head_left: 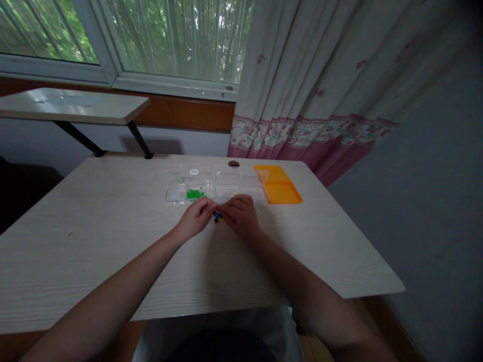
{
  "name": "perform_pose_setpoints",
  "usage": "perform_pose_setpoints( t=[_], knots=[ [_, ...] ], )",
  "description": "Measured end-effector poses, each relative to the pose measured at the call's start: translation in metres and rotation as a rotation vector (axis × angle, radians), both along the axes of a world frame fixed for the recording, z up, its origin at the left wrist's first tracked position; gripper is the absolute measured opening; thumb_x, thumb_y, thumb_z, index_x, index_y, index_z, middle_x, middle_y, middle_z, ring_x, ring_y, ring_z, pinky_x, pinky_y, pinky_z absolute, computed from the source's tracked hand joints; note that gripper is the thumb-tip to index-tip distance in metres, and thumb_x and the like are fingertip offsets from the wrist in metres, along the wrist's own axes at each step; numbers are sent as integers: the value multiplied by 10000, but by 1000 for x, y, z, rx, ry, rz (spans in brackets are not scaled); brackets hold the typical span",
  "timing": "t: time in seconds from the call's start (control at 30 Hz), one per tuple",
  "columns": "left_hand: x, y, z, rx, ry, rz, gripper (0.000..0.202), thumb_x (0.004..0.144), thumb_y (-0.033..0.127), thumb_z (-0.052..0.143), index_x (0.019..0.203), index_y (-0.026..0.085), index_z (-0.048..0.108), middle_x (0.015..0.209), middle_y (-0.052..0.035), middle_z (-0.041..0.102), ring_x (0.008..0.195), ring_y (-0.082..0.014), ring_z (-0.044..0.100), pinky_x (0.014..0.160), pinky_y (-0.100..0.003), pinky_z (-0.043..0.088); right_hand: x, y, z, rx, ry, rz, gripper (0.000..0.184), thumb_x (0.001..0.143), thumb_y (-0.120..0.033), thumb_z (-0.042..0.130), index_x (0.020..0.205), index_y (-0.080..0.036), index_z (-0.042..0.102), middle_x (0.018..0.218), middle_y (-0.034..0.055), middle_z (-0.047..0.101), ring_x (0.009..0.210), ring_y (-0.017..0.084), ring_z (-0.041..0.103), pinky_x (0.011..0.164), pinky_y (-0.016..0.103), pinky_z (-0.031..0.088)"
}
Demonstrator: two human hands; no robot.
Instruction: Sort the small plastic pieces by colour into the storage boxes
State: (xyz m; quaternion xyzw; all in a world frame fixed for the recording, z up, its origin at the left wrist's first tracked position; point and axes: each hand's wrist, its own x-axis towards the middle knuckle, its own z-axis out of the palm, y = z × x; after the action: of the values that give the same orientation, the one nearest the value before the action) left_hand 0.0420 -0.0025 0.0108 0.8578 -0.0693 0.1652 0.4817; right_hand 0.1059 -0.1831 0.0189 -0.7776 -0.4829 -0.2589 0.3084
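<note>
My left hand (196,217) and my right hand (241,215) rest on the pale wooden table (94,241), fingertips meeting over a small heap of blue and yellow pieces (218,217). Both hands have their fingers curled in a pinch; what they pinch is too small to name. Just beyond them lies a clear compartment tray (211,187), with green pieces (195,193) in one of its left compartments.
An orange lid (279,186) lies open at the tray's right end. A cable hole (233,164) sits near the table's far edge. A second tabletop (71,104) on black legs stands behind left. Curtain (320,100) and window at the back.
</note>
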Motion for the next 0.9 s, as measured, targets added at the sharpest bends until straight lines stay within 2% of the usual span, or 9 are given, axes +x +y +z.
perform_pose_setpoints(
  t=[0.23,0.4,0.57,0.67,0.77,0.9],
  knots=[
    [0,-1,0,15,-34,23,324,948,411,445,746,182,551,709,-7,524,704,-153,503,669,-284,419,-4,-1,4,-24,-19,10,172,955,-332,569,943,-279,732,840,9,704,883,176,582,896,361,399],
    [-3,1,2,71,-48,1,339,977,403,411,772,183,569,757,-27,566,762,-166,537,710,-298,439,-2,-1,3,-55,16,-4,173,950,-333,568,962,-287,733,866,20,701,915,187,583,910,373,396],
    [-7,4,7,202,-74,-25,389,1000,418,369,812,187,619,789,-46,579,807,-181,542,739,-314,432,14,-8,1,103,102,-147,178,936,-316,577,916,-255,744,824,36,696,868,193,604,877,372,430],
    [-8,5,10,228,-84,-26,384,1002,408,370,826,192,633,790,-47,581,810,-186,543,746,-321,430,30,-15,-2,176,137,-238,177,927,-317,589,875,-238,739,806,34,706,833,194,615,840,366,438],
    [-7,7,11,225,-88,-17,367,1001,376,382,820,189,640,779,-46,579,808,-187,541,748,-322,427,42,-20,-6,177,130,-307,176,922,-301,594,854,-217,732,807,34,713,805,191,612,834,358,426],
    [-6,8,8,235,-80,-10,349,998,351,392,830,188,651,788,-49,585,815,-189,541,757,-322,426,49,-20,-13,152,131,-432,192,927,-322,587,863,-214,732,858,45,706,887,204,592,941,386,377]
  ],
)
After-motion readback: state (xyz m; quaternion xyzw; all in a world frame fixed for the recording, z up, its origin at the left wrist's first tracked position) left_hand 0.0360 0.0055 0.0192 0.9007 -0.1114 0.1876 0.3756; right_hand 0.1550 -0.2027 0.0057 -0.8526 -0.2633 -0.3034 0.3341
